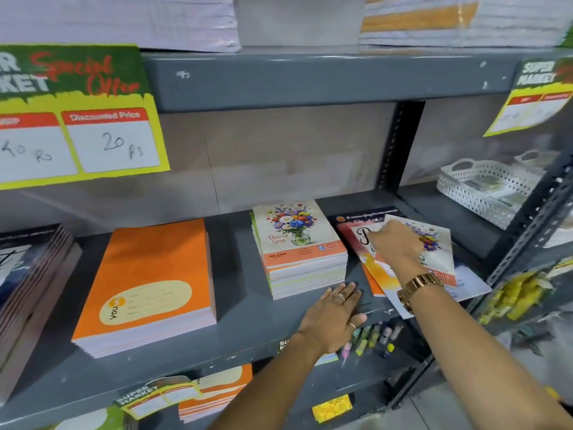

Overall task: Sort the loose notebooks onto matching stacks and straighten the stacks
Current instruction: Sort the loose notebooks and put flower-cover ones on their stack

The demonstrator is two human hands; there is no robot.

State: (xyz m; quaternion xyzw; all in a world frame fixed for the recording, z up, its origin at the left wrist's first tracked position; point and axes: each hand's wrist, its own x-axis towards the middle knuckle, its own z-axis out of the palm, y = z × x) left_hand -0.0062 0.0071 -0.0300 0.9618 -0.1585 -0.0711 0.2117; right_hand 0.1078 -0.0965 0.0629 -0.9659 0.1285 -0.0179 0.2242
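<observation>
A neat stack of flower-cover notebooks stands mid-shelf. Right of it lies a messy pile: a loose flower-cover notebook askew on top of a red and yellow watercolour notebook and a dark-edged one. My right hand rests on this pile, fingers closed on the top edge of the loose flower notebook. My left hand lies flat and open on the grey shelf, just in front of the flower stack. An orange notebook stack sits at the left.
A dark notebook stack sits at the far left. A white perforated basket stands on the right shelf. Price signs hang from the upper shelf edge. Small bottles and orange notebooks fill the shelf below. A slotted upright is at right.
</observation>
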